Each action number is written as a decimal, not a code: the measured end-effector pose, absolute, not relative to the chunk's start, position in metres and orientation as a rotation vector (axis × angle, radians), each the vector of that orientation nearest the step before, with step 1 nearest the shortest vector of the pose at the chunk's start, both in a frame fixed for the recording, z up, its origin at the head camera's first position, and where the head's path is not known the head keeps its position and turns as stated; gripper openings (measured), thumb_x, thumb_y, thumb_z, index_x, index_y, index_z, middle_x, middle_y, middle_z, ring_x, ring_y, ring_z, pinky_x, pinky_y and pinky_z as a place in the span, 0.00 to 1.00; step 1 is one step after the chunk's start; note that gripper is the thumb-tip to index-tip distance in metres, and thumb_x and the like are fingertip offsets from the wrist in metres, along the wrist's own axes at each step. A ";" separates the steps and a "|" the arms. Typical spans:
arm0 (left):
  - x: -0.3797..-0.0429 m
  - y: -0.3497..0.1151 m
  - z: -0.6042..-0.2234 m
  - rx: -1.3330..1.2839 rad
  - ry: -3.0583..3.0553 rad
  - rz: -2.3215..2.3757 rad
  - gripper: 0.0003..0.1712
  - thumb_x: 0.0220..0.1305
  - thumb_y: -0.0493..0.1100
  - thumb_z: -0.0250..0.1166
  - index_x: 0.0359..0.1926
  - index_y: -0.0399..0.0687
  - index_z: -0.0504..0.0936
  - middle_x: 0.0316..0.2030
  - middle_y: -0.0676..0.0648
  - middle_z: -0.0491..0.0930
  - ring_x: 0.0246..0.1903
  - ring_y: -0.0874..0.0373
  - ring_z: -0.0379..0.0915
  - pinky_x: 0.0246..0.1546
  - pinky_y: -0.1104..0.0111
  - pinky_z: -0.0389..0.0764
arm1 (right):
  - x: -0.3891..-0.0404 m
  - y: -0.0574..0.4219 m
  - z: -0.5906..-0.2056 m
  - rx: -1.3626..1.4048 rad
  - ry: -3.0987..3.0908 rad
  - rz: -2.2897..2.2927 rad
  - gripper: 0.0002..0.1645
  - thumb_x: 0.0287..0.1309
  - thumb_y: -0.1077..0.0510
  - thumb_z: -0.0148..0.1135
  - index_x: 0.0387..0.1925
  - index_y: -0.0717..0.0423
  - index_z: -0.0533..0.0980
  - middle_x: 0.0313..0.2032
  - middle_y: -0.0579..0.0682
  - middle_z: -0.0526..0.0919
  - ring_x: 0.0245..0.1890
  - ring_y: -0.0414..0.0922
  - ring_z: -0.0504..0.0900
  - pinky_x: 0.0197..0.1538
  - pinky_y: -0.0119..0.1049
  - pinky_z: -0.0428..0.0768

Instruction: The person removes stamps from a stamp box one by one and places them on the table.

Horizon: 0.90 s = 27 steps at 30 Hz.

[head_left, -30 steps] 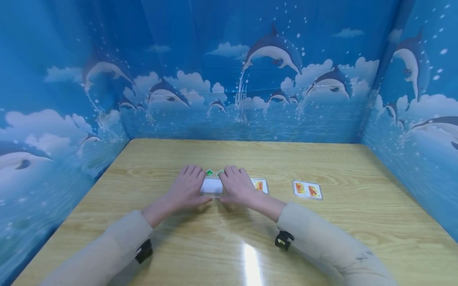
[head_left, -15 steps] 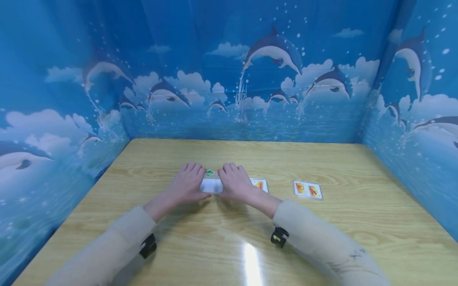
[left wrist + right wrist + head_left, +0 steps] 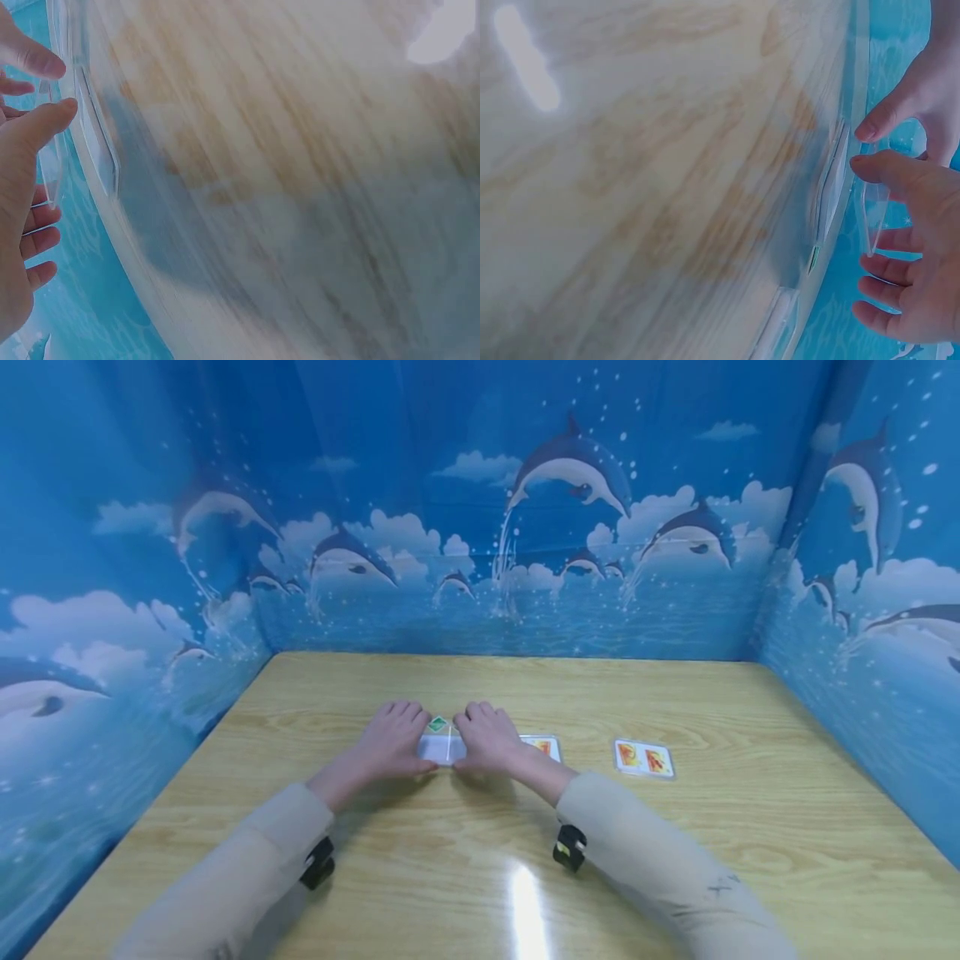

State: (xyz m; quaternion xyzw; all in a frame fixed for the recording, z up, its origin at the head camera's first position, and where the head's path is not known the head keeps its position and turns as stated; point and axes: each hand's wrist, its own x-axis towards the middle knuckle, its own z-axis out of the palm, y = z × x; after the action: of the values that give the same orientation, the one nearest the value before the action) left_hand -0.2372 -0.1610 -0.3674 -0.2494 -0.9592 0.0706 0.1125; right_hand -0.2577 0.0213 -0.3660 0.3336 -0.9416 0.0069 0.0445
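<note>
My left hand and right hand are close together over the middle of the table. Between them they grip a thin clear plastic piece, shaped like a shallow lid, with thumbs on the near side and fingers beyond. In the right wrist view the same plastic stands above the tabletop, close to a flat clear case. Between the hands in the head view shows a whitish panel. Just behind it is a small green diamond-shaped piece. My fingers hide the outer ends of the panel.
Right of my right hand lies a clear case with an orange picture, partly hidden by the wrist. Farther right lies another case with two orange pictures. A dolphin-print curtain encloses the back and sides of the wooden table.
Both thumbs have moved up and away from me, and the right hand has shifted slightly left. My forearms have drawn inward. A thin bright line now crosses the panel between the hands.
</note>
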 end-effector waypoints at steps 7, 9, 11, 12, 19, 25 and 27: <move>-0.242 -0.163 -0.369 -0.753 -2.857 0.168 0.43 0.44 0.66 0.68 0.51 0.39 0.73 0.46 0.42 0.73 0.48 0.48 0.67 0.53 0.54 0.66 | -0.261 0.020 -0.368 1.016 -2.926 0.046 0.37 0.43 0.41 0.68 0.52 0.57 0.71 0.45 0.52 0.72 0.44 0.47 0.69 0.45 0.40 0.70; -0.244 -0.164 -0.370 -0.756 -2.866 0.161 0.43 0.44 0.66 0.68 0.51 0.39 0.73 0.46 0.42 0.73 0.48 0.48 0.67 0.53 0.54 0.66 | -0.262 0.020 -0.368 1.017 -2.937 0.042 0.37 0.44 0.41 0.68 0.52 0.57 0.71 0.45 0.52 0.72 0.44 0.46 0.68 0.45 0.40 0.70; -0.245 -0.164 -0.371 -0.763 -2.873 0.152 0.43 0.44 0.66 0.68 0.52 0.39 0.73 0.46 0.42 0.73 0.48 0.48 0.67 0.53 0.54 0.67 | -0.263 0.019 -0.369 1.017 -2.945 0.039 0.37 0.44 0.41 0.67 0.52 0.58 0.71 0.45 0.52 0.72 0.44 0.46 0.68 0.44 0.39 0.70; -0.245 -0.164 -0.371 -0.763 -2.881 0.150 0.43 0.44 0.66 0.68 0.52 0.39 0.72 0.46 0.42 0.73 0.48 0.48 0.67 0.53 0.55 0.67 | -0.263 0.019 -0.370 1.017 -2.950 0.039 0.37 0.44 0.41 0.67 0.52 0.58 0.71 0.45 0.52 0.72 0.43 0.46 0.68 0.44 0.39 0.70; -0.247 -0.163 -0.374 -0.751 -2.938 0.143 0.43 0.46 0.66 0.67 0.54 0.39 0.72 0.47 0.42 0.72 0.48 0.49 0.66 0.53 0.55 0.67 | -0.265 0.018 -0.373 1.024 -2.976 0.022 0.37 0.46 0.40 0.65 0.52 0.58 0.70 0.44 0.51 0.71 0.42 0.45 0.67 0.42 0.38 0.70; -0.247 -0.162 -0.373 -0.746 -2.972 0.136 0.41 0.47 0.65 0.67 0.53 0.40 0.73 0.47 0.43 0.72 0.47 0.50 0.66 0.52 0.55 0.67 | -0.264 0.016 -0.373 1.020 -2.992 0.002 0.38 0.47 0.39 0.65 0.54 0.59 0.70 0.45 0.52 0.71 0.43 0.45 0.67 0.43 0.39 0.70; -0.247 -0.162 -0.372 -0.749 -2.982 0.115 0.40 0.47 0.64 0.67 0.53 0.39 0.73 0.47 0.43 0.72 0.47 0.49 0.66 0.52 0.54 0.68 | -0.264 0.016 -0.373 1.025 -3.003 0.010 0.40 0.47 0.38 0.65 0.55 0.59 0.69 0.47 0.52 0.72 0.44 0.45 0.67 0.44 0.39 0.70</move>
State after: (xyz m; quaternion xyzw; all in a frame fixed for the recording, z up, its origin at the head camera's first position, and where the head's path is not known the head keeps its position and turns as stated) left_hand -0.2468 -0.1618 -0.3722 -0.2434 -0.9687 0.0373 0.0324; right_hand -0.2637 0.0157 -0.3729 0.3231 -0.9462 0.0031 -0.0159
